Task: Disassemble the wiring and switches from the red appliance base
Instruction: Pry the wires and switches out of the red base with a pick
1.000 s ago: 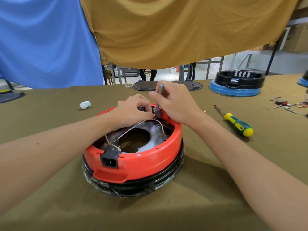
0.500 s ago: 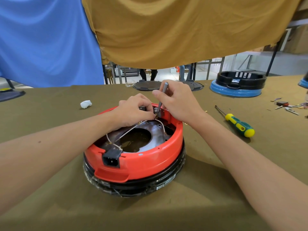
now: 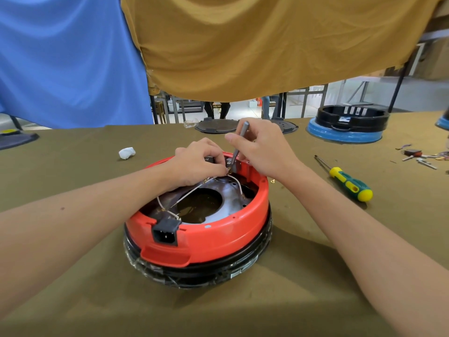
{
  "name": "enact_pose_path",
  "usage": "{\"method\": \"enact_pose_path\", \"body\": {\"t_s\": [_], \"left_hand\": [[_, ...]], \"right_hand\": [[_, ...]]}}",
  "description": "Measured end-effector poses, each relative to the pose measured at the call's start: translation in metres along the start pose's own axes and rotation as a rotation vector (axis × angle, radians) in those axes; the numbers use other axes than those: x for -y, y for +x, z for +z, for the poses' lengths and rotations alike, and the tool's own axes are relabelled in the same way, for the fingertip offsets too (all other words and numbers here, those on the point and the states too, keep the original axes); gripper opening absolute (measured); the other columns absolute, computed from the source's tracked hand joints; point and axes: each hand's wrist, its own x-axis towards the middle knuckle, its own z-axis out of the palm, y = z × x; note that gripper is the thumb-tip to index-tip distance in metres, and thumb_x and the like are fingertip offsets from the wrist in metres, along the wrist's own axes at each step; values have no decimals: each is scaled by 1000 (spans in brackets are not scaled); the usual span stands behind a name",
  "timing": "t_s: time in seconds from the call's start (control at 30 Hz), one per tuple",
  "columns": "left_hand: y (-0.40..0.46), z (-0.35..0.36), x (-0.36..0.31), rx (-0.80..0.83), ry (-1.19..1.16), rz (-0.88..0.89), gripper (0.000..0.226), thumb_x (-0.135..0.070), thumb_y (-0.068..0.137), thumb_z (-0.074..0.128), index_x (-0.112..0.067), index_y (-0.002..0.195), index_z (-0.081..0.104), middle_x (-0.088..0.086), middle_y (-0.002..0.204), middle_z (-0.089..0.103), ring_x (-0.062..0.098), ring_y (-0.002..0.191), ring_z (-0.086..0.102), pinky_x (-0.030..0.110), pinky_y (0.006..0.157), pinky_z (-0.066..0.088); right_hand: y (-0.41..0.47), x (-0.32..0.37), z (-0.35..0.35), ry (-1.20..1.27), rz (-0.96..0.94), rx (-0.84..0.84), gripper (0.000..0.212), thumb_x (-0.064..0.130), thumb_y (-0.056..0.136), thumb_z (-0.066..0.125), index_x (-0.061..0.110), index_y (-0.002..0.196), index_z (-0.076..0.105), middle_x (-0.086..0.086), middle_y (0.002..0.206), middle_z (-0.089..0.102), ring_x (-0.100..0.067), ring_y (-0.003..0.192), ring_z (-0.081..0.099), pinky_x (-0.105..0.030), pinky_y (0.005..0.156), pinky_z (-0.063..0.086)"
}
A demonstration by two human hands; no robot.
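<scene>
While the left hand [image 3: 197, 164] pinches a white wire [image 3: 237, 184] at the red base [image 3: 206, 235]'s far rim, the right hand [image 3: 263, 149] grips a grey tool [image 3: 239, 142] there

I see appliance base [image 3: 206, 237] mid-table [image 3: 73, 300]; screwdriver [image 3: 347, 183] lies to its right, crumpled wad [image 3: 126, 152] behind-left, 2nd base [image 3: 347, 127] far right-rear.

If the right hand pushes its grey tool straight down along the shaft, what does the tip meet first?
Probably the small switch part at the far inner wall of the red base. The right hand holds the grey tool with its tip there, beside the left hand. Whether the tip already touches is unclear.
</scene>
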Motion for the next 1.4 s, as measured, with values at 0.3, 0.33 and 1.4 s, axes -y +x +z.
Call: {"method": "enact_pose_path", "body": {"t_s": [0.3, 0.33, 1.4], "left_hand": [[0, -1, 0, 4, -5, 1, 14, -30, 82, 72, -27, 70, 67, -15, 109, 53, 9, 102, 51, 49, 109, 28], [-1, -1, 0, 4, -6, 0, 14, -30, 82, 72, -28, 69, 66, -16, 109, 53, 9, 102, 51, 49, 109, 27], [0, -1, -1, 4, -23, -5, 12, -31, 83, 73, -25, 73, 69, -17, 110, 53, 8, 105, 51, 49, 110, 28]], "right_hand": [[-2, 0, -8, -73, -138, 79, 25, 28, 91, 70, 8, 76, 64, -6, 66, 67, -24, 66, 63, -43, 68, 50], [-1, -2, -12, -58, -135, 114, 24, 27, 90, 72, 8, 77, 65, -5, 66, 68, -23, 66, 65, -42, 68, 52], [2, -5, -18, 81, -27, 148, 21, 18, 91, 72, 0, 82, 67, -10, 69, 72, -16, 62, 71, -41, 65, 60]]}}
